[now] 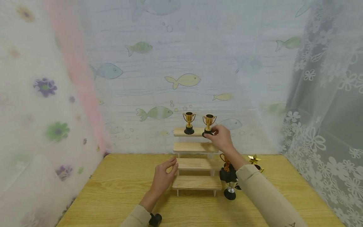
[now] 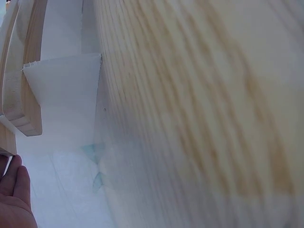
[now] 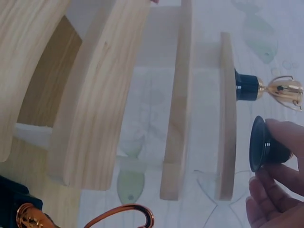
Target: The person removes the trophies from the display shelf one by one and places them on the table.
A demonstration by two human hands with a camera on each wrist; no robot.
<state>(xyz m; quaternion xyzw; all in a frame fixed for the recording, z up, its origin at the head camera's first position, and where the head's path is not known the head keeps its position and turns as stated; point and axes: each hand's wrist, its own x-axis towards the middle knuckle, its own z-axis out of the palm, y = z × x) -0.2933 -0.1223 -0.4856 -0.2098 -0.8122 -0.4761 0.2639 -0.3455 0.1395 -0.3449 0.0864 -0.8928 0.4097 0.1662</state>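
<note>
A gold trophy cup (image 1: 209, 120) with a black base is pinched at that base by my right hand (image 1: 222, 137). In the right wrist view, the black base (image 3: 266, 145) is tilted slightly and stands a little off the top shelf (image 3: 227, 118). A second gold trophy cup (image 1: 189, 121) stands upright on the left of that shelf. My left hand (image 1: 164, 176) is at the left side of the stepped wooden stand (image 1: 195, 182), fingers nearly straight. In the left wrist view, its fingertips (image 2: 16, 164) meet a wooden step's edge.
Right of the stand are a bronze trophy (image 1: 226, 165), a silver trophy (image 1: 231, 191) and a gold star trophy (image 1: 254, 159), partly behind my right forearm. A black object (image 1: 155, 219) lies by my left sleeve. Patterned curtains surround the wooden table (image 1: 113, 186).
</note>
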